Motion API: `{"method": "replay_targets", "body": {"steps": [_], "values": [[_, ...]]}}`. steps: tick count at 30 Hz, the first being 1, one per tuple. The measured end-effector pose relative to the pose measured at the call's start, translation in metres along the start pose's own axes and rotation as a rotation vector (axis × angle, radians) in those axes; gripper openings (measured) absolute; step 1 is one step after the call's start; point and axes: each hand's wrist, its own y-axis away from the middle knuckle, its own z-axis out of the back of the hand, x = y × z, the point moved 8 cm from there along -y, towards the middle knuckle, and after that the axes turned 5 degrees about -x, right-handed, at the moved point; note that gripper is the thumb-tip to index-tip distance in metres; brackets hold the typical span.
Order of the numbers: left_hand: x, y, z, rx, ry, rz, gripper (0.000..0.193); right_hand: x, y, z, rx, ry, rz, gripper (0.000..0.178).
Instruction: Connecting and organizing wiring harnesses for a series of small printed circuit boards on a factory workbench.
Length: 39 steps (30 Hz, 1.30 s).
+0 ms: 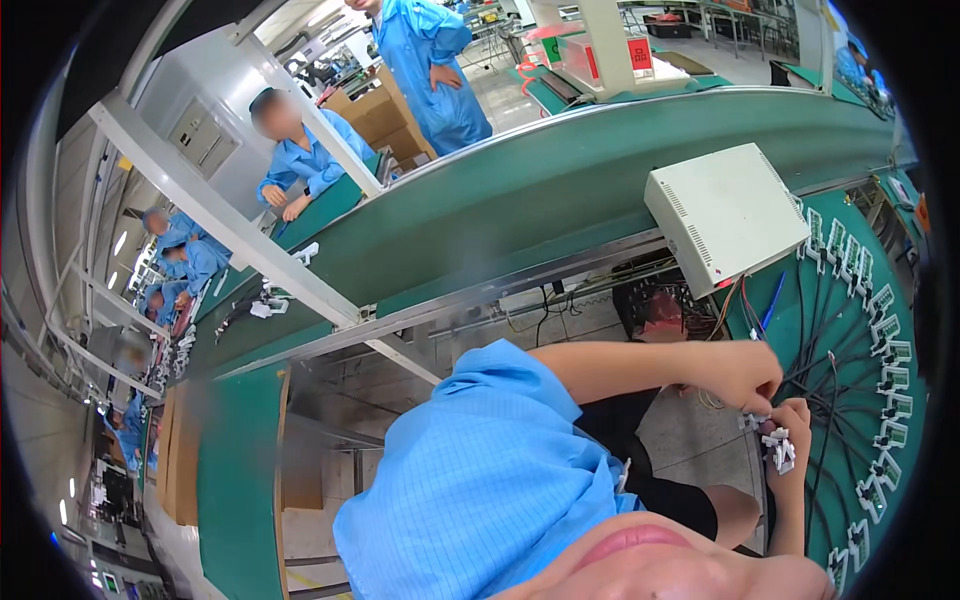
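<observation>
My left hand (752, 378) comes in from the shoulder side, its fingers pinched together over the small work at my other hand. Whatever is in that pinch is hidden. Just below, my right hand (793, 424) is closed round a small white plastic part (782, 456) with clip-like edges. The two hands meet at the edge of a green bench top (830, 385). Along its far rim, an arc of similar white framed parts (893, 378) is laid out. Black cables (835, 405) run from these toward my hands.
A pale metal box (730, 215) sits above the bench, with coloured wires and a blue pen (773, 302) beside it. A long green conveyor (500, 220) with a metal rail crosses the view. White posts (230, 210) stand at left. Several co-workers in blue are beyond.
</observation>
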Motion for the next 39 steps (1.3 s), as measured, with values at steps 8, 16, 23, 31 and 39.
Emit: {"method": "replay_targets", "body": {"steps": [8, 16, 23, 31, 39], "values": [[0.008, 0.014, -0.013, -0.234, 0.102, -0.079, 0.025, 0.003, -0.003, -0.002, 0.047, -0.042, -0.004, 0.029], [0.024, 0.019, 0.015, -0.362, 0.02, 0.084, 0.023, -0.006, -0.011, 0.012, -0.25, -0.14, 0.143, 0.022], [0.01, 0.038, 0.024, -0.314, 0.237, 0.192, 0.022, 0.018, -0.016, 0.014, -0.07, -0.08, 0.051, 0.012], [-0.003, 0.0, -0.012, -0.136, 0.32, 0.263, 0.018, -0.001, 0.0, 0.008, -0.015, -0.037, 0.055, 0.013], [0.037, -0.006, -0.018, -0.107, 0.559, 0.473, 0.023, -0.002, 0.002, 0.01, -0.116, -0.01, -0.047, 0.024]]}}
